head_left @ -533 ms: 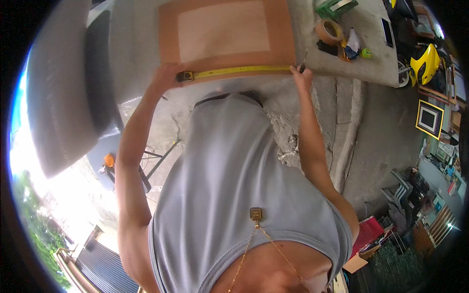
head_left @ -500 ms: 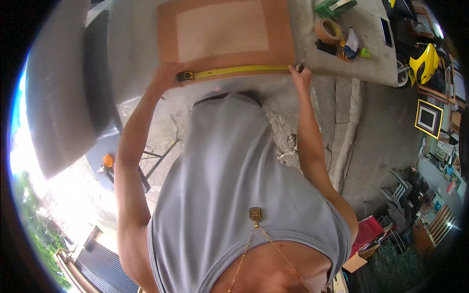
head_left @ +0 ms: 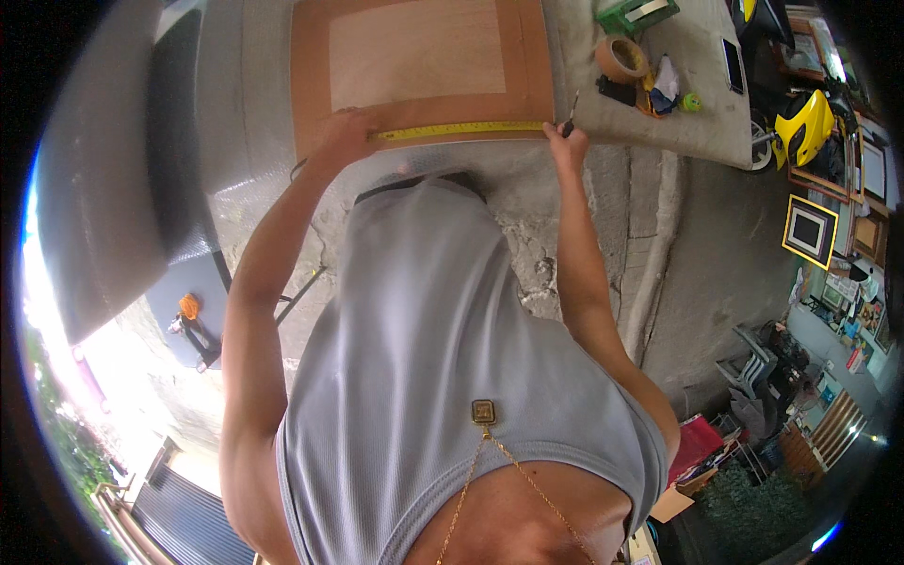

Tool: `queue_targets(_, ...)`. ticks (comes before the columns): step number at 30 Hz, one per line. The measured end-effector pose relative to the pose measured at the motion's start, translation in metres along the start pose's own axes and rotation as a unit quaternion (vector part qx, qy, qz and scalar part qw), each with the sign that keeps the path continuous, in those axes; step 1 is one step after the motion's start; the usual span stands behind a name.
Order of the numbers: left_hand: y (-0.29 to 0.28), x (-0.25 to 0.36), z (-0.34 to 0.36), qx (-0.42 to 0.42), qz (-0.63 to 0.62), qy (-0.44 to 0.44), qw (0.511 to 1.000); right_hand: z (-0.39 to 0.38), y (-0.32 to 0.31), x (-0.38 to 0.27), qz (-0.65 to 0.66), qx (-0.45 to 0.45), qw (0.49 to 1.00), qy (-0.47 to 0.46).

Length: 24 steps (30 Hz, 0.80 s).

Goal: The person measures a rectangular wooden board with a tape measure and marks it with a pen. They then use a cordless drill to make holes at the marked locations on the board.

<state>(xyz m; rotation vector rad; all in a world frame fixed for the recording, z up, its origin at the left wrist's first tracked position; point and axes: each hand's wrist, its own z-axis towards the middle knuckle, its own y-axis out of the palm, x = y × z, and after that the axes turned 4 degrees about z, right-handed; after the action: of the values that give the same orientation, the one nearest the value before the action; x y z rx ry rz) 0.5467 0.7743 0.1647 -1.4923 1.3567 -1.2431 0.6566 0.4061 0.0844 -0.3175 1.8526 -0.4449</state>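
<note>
At upper centre, the yellow tape measure [head_left: 461, 129] spanned the brown-bordered panel [head_left: 414, 56], the left hand [head_left: 345, 137] closed over one end, the right hand [head_left: 569, 149] gripping a thin tool [head_left: 569, 126] at the other. Measuring seemed under way, unfinished

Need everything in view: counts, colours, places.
Worktable: 1, grey, top
Panel: 1, brown with paler centre, on worktable
Tape measure: 1, yellow, along panel's near edge
Slim tool: 1, dark handle, panel's near right corner
Tape roll: 1, brown, right on worktable
Blocky object: 1, green, beyond tape roll
Oddments: several, mixed colours, beside tape roll
Phone: 1, dark, worktable's right edge
Large roll: 1, grey, far left
Small table: 1, grey, left
Motorcycle: at least 1, yellow, upper right
Yellow-edged frame: 1, yellow and black, right
Chairs: count unclear, grey, lower right
Tank top: 1, grey, centre
Left hand: 1, bare, covering tape measure's left end
Right hand: 1, bare, holding slim tool
</note>
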Motion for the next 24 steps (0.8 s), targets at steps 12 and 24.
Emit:
queue_targets(12,0.042,-0.006,0.017,0.018,-0.014,0.034,0.999,0.009,0.001,0.012,-0.025,0.002,1.0,0.01)
queue_targets(24,0.045,-0.002,0.017,-0.029,0.006,0.006,1.0,-0.013,-0.012,-0.012,-0.176,0.027,0.979,-0.096)
